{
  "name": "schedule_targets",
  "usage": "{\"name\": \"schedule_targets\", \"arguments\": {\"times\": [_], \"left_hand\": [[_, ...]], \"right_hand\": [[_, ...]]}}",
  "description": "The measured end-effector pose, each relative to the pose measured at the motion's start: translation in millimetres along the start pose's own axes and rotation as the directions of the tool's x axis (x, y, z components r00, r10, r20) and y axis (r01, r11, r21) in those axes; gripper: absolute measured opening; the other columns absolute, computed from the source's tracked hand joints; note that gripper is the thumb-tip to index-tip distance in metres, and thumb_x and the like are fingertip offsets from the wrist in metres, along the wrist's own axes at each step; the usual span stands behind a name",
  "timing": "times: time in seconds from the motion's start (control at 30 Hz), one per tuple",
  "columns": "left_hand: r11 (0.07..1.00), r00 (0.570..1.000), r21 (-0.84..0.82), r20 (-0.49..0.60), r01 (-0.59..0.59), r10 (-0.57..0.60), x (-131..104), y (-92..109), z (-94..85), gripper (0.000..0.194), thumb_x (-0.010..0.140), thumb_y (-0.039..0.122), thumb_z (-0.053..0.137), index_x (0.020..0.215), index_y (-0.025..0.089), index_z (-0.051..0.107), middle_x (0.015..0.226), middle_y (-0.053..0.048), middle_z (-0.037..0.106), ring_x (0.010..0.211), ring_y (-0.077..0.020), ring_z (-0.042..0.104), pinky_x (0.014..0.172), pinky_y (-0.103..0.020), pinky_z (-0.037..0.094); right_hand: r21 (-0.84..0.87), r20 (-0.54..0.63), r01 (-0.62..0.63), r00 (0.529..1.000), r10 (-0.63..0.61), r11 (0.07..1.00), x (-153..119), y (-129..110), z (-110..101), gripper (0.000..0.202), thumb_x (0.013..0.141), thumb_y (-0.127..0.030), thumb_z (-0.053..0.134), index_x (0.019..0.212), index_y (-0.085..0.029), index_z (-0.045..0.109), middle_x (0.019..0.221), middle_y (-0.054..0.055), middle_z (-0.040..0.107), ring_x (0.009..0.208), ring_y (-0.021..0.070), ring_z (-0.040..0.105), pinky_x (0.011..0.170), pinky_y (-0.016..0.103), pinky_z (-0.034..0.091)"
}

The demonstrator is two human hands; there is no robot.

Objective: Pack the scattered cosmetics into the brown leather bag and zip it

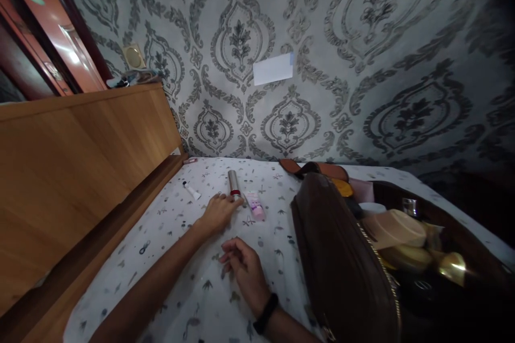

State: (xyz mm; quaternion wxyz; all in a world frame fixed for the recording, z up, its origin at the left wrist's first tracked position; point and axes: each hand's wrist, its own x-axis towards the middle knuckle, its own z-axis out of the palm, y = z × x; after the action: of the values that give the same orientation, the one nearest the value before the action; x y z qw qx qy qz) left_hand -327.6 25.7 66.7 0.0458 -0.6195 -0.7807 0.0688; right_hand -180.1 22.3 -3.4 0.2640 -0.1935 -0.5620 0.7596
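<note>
My left hand point(219, 213) reaches over the patterned white sheet, its fingers and thumb closed about the near end of a slim silver cylinder with a red band point(233, 181). Just right of that hand lies a pink and white squeeze tube point(255, 207). Closer to me, my right hand point(244, 268) hovers over or rests on the sheet, loosely curled with fingers apart and nothing in it. A black band circles its wrist. To the left lies a small white tube with a dark cap point(192, 191).
A brown zippered bag point(333, 246) stands open on the right, holding several cosmetic containers, one gold point(453, 268). Its brown strap point(322, 169) lies behind. A wooden headboard point(88, 161) borders the left; a patterned wall point(249, 112) rises at the back. A small pinkish item point(190, 161) lies near the far corner.
</note>
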Motion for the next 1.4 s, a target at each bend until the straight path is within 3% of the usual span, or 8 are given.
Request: {"name": "schedule_targets", "arguments": {"times": [0.17,0.43,0.6,0.73,0.93,1.03,1.23,1.4], "left_hand": [[0.912,0.945,-0.289,-0.067,0.289,-0.321,-14,-24,12.6,0.040,0.096,0.020,0.041,0.134,0.029,0.047,0.111,-0.006,0.069,0.103,-0.0225,0.064,0.086,-0.033,0.046],[0.494,0.578,-0.487,0.027,0.720,-0.816,-12,-102,30.1,0.028,0.096,0.044,0.043,0.091,0.019,0.056,0.100,-0.014,0.068,0.100,-0.0281,0.063,0.077,-0.035,0.044],[0.264,0.478,-0.664,0.160,0.699,-0.864,-5,-127,40.2,0.030,0.077,0.041,0.071,0.092,0.020,0.055,0.085,-0.008,0.068,0.085,-0.0256,0.065,0.066,-0.029,0.041],[0.087,0.526,-0.845,0.244,0.527,-0.814,-7,-128,43.1,0.038,0.071,0.033,0.073,0.101,0.018,0.055,0.059,0.004,0.057,0.054,-0.0160,0.055,0.052,-0.024,0.033],[-0.180,0.785,-0.974,0.218,0.137,-0.580,-30,-95,39.9,0.040,0.062,0.036,0.081,0.089,0.013,0.062,0.061,0.003,0.056,0.050,-0.0084,0.050,0.047,-0.019,0.034],[-0.300,0.872,-0.954,0.166,0.023,-0.460,-45,-67,36.5,0.047,0.059,0.039,0.085,0.092,0.012,0.065,0.071,-0.001,0.064,0.055,-0.0086,0.055,0.049,-0.018,0.038],[-0.442,0.979,-0.897,0.081,-0.010,-0.185,-63,-16,17.3,0.045,0.061,0.030,0.089,0.097,0.013,0.068,0.084,-0.005,0.070,0.066,-0.0124,0.063,0.057,-0.020,0.044],[-0.431,0.990,-0.902,0.036,-0.026,-0.135,-68,3,9.1,0.042,0.061,0.029,0.089,0.094,0.011,0.071,0.082,-0.006,0.069,0.059,-0.0113,0.060,0.053,-0.021,0.042]], "right_hand": [[-0.024,0.002,0.002,1.000,-0.002,1.000,-2,-4,0,0.013,0.073,-0.028,0.056,0.079,-0.016,0.061,0.067,0.004,0.065,0.055,0.0137,0.058,0.054,0.026,0.049],[-0.038,0.002,-0.003,1.000,0.003,0.999,-3,-6,1,0.016,0.069,-0.028,0.053,0.078,-0.017,0.061,0.066,0.003,0.065,0.056,0.0133,0.058,0.055,0.026,0.048],[-0.039,-0.002,-0.001,1.000,0.001,0.999,-2,-5,1,0.013,0.070,-0.025,0.053,0.078,-0.017,0.061,0.066,0.002,0.066,0.054,0.0125,0.057,0.054,0.025,0.047],[-0.043,0.006,-0.014,1.000,0.015,0.999,-1,-2,1,0.015,0.070,-0.021,0.051,0.079,-0.017,0.061,0.066,0.002,0.066,0.053,0.0119,0.057,0.054,0.025,0.047],[0.044,-0.041,0.023,0.999,-0.021,0.999,-2,-1,2,0.027,0.074,-0.028,0.059,0.098,-0.017,0.058,0.082,0.002,0.061,0.064,0.0142,0.064,0.052,0.025,0.050],[0.082,-0.094,0.022,0.995,-0.014,0.996,-3,-2,3,0.047,0.078,-0.040,0.065,0.117,-0.019,0.051,0.091,0.001,0.057,0.066,0.0149,0.067,0.052,0.027,0.052],[0.098,-0.043,0.016,0.999,-0.012,0.995,-2,-4,5,0.055,0.079,-0.065,0.061,0.105,-0.016,0.057,0.086,0.003,0.061,0.063,0.0149,0.066,0.049,0.026,0.050],[0.135,-0.007,0.018,1.000,-0.017,0.991,-1,-5,4,0.058,0.075,-0.074,0.059,0.081,-0.016,0.058,0.073,0.002,0.064,0.052,0.0110,0.060,0.048,0.024,0.046]]}}
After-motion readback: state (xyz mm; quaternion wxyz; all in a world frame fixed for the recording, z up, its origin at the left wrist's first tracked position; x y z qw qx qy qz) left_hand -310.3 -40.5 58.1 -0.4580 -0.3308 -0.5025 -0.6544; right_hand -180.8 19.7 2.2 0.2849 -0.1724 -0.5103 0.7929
